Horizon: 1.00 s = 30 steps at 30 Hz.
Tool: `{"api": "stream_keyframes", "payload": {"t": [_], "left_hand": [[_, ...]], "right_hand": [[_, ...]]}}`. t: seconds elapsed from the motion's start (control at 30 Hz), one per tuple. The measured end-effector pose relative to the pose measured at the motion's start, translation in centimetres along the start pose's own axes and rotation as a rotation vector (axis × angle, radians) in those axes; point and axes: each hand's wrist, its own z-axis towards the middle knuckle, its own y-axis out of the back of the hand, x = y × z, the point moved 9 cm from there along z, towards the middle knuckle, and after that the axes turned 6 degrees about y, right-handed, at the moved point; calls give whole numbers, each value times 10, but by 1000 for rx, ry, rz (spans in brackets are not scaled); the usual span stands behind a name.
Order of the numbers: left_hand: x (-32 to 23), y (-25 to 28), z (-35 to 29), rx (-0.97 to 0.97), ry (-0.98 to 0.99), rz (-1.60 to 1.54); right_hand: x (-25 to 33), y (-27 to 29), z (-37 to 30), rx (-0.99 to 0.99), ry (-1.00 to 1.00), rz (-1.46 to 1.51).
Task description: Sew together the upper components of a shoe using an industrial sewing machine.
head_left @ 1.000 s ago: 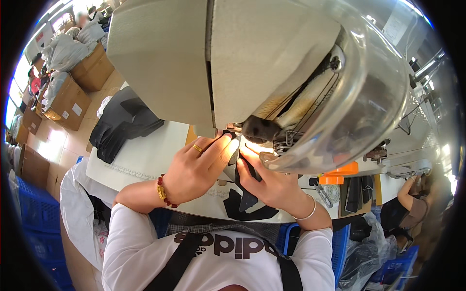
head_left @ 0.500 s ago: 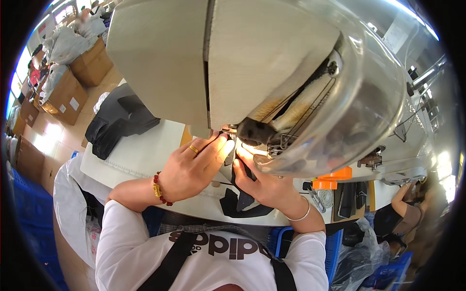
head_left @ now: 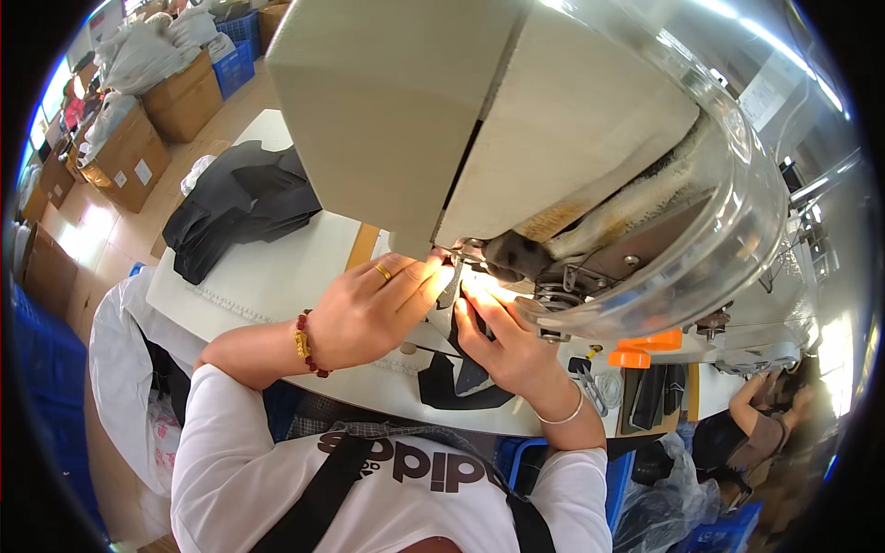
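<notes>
Both hands are at the lit needle area of a pale sewing machine. My left hand, with a ring and a beaded bracelet, has its fingers pressed together, tips at the presser foot. They hold down the edge of a dark fabric piece, which hangs toward me over the table. Just to the right, my right hand grips the same fabric with bent fingers, close beside the left fingertips. The machine head and the hands hide part of the fabric's upper end.
Dark cut fabric pieces lie stacked on the white table at left. A clear plastic guard curves over the right side, above an orange part. Cartons stand on the far-left floor; another person sits at far right.
My view has tilted, so the machine appears farther right. Both hands remain on the fabric at the needle, with only slight finger movement.
</notes>
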Motion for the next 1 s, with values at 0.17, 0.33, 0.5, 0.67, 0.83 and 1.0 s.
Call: {"api": "stream_keyframes", "payload": {"t": [0.17, 0.33, 0.5, 0.67, 0.83, 1.0], "left_hand": [[-7, 13, 2, -75, -17, 4], [4, 0, 4, -14, 90, 4], [2, 2, 5, -5, 36, 36], [5, 4, 4, 60, 16, -4], [1, 16, 9, 45, -78, -3], [4, 13, 11, 35, -56, -107]], "right_hand": [[13, -2, -5, 37, 96, -163], [7, -4, -5, 23, 67, -134], [-1, -4, -3, 102, 31, -51], [2, 0, 2, 125, 81, -153], [-12, -2, -7, 151, -105, -71], [8, 4, -6, 252, 112, -347]]}}
